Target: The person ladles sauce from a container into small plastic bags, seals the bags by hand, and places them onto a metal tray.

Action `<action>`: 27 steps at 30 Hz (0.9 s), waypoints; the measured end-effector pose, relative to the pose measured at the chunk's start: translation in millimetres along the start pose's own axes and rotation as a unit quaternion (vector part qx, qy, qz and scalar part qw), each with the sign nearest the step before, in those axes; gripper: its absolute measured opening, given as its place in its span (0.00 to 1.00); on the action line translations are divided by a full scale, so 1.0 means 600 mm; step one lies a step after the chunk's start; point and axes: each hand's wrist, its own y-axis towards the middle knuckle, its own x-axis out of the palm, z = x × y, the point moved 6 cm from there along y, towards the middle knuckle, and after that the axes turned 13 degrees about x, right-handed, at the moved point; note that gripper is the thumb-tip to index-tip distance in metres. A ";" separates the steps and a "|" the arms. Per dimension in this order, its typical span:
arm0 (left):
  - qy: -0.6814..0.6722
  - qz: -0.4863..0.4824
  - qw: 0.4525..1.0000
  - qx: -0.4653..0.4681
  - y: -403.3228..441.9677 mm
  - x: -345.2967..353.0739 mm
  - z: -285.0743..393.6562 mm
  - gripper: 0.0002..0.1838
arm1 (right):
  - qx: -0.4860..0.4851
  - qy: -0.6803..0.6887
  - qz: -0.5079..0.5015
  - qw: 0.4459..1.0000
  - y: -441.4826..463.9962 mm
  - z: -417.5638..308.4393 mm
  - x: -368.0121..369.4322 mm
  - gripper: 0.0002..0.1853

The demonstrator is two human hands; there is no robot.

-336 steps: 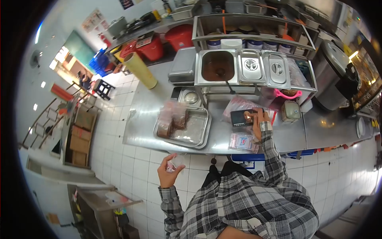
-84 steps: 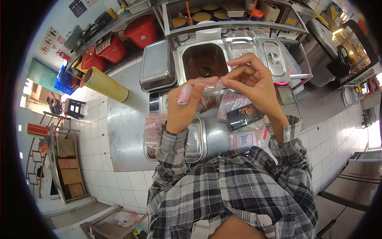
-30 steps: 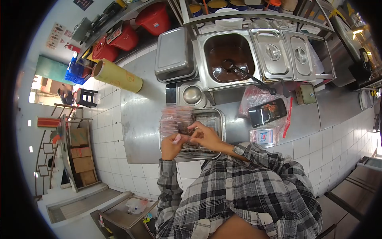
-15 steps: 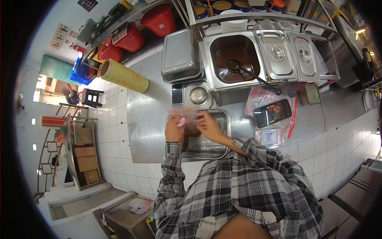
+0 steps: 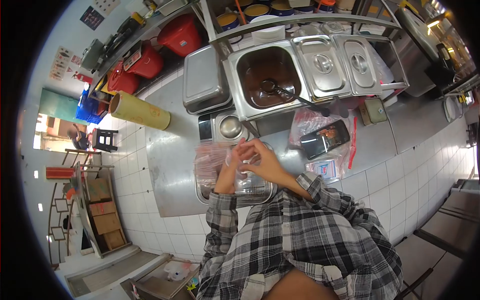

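My left hand (image 5: pixel 229 172) is raised over the metal tray (image 5: pixel 272 192), its fingers partly hidden behind my right hand; what it holds cannot be made out. My right hand (image 5: pixel 262 161) touches it, fingers bent and closed together over something too small to name. Beside them, clear plastic packets with pinkish edges (image 5: pixel 207 159) lie stacked on the tray's left part. Behind the tray stands a scale with a round metal bowl (image 5: pixel 230 127). A deep steel pan of brown sauce (image 5: pixel 266 75) holds a black-handled ladle (image 5: pixel 300 98).
A phone (image 5: pixel 325 139) lies on plastic bags, by a small labelled packet (image 5: pixel 324 170). Lidded pans (image 5: pixel 320 65) sit right of the sauce. A closed steel container (image 5: pixel 205 79) and a yellow roll (image 5: pixel 142 111) stand at left. A person (image 5: pixel 77 137) is in the far doorway.
My hands have come off the packet stack and met closer together, my left hand turned and partly covered by my right. The view has shifted, so the counter appears slightly further left.
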 end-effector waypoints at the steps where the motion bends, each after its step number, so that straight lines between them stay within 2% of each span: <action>1: -0.010 -0.014 1.000 -0.017 -0.001 0.008 -0.008 0.37 | 0.023 -0.011 0.008 1.000 -0.008 0.000 -0.013 0.30; 3: -0.027 -0.042 0.997 -0.052 -0.005 0.025 -0.023 0.37 | 0.067 -0.031 0.024 0.997 -0.025 -0.017 -0.034 0.30; 6: -0.044 -0.064 0.992 -0.102 -0.009 0.038 -0.033 0.35 | -0.002 -0.053 0.086 0.995 -0.049 -0.058 -0.060 0.30; 9: -0.053 -0.057 0.993 -0.086 -0.007 0.068 -0.028 0.32 | 0.001 0.033 0.020 0.999 -0.041 -0.023 -0.072 0.28; 12: -0.003 -0.021 0.998 -0.052 -0.003 0.076 -0.029 0.27 | 0.079 0.133 0.009 0.988 -0.050 -0.005 -0.084 0.25; 15: 0.067 0.049 0.996 -0.011 0.002 0.058 -0.042 0.20 | 0.009 -0.054 0.094 0.994 -0.059 -0.027 -0.090 0.23; 18: 0.138 0.090 0.986 0.027 0.004 0.051 -0.036 0.17 | 0.014 -0.122 0.131 0.984 -0.070 -0.041 -0.089 0.21; 21: 0.201 0.120 0.971 0.047 0.001 0.056 -0.015 0.16 | 0.000 -0.104 0.160 0.982 -0.068 -0.027 -0.094 0.22; 23: 0.273 0.156 0.946 0.073 0.002 0.059 0.004 0.16 | 0.009 -0.041 0.163 0.986 -0.064 -0.020 -0.107 0.23; 25: 0.276 0.220 0.932 0.088 0.003 -0.006 -0.032 0.16 | 0.011 0.035 0.159 0.987 -0.058 -0.015 -0.121 0.24; 27: 0.260 0.262 0.920 0.127 0.004 -0.027 -0.020 0.16 | 0.005 0.123 0.148 0.981 -0.055 -0.011 -0.137 0.25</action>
